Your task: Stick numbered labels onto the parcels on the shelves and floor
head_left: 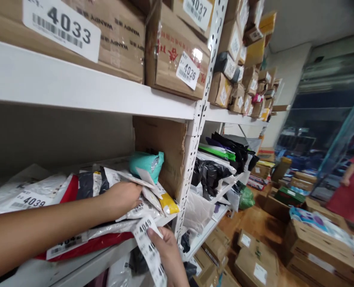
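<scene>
My left hand [124, 199] reaches across the parcels on the middle shelf [84, 265], its fingers closed on a thin white parcel [153, 199]. Behind it lies a turquoise parcel [147, 164], and a yellow packet [168, 204] rests at the shelf's right end. Lower down, my right hand [166, 249] pinches a strip of white labels [148, 247] whose top label reads 4049. White, red and dark bags are heaped to the left, one with a label reading 4039 [29, 200].
Cardboard boxes [177, 52] stand on the upper shelf [90, 89]. A perforated white post [191, 159] rises right of my hands. More boxes [256, 259] sit on the wooden floor. At the right edge is a person in red [352, 191].
</scene>
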A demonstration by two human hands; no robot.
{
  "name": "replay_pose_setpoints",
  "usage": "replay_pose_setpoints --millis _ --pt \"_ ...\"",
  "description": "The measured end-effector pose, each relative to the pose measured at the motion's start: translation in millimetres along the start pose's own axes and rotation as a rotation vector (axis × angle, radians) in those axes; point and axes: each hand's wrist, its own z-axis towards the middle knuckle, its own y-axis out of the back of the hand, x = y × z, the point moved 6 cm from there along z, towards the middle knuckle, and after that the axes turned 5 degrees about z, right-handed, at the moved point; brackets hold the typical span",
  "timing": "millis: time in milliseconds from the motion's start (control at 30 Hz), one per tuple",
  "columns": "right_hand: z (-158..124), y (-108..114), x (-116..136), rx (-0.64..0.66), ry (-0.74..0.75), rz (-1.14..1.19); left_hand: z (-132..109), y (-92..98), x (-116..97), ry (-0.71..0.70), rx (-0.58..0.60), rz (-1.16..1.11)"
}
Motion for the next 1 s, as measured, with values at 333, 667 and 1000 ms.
replay_pose_setpoints --millis 333,667,1000 --pt "-25.8 -33.1 53.3 0.071 0.672 -0.725 1.1 17.1 10.2 0.085 -0.144 0.034" --pt "-18.7 -27.5 59.9 0.037 0.733 -0.475 1.3 13.3 2.3 -0.185 -0.176 0.254" --pt "-6.8 35.3 41.7 -0.079 0.692 -0.318 -8.8 28.1 26.0 -0.086 -0.483 0.066"
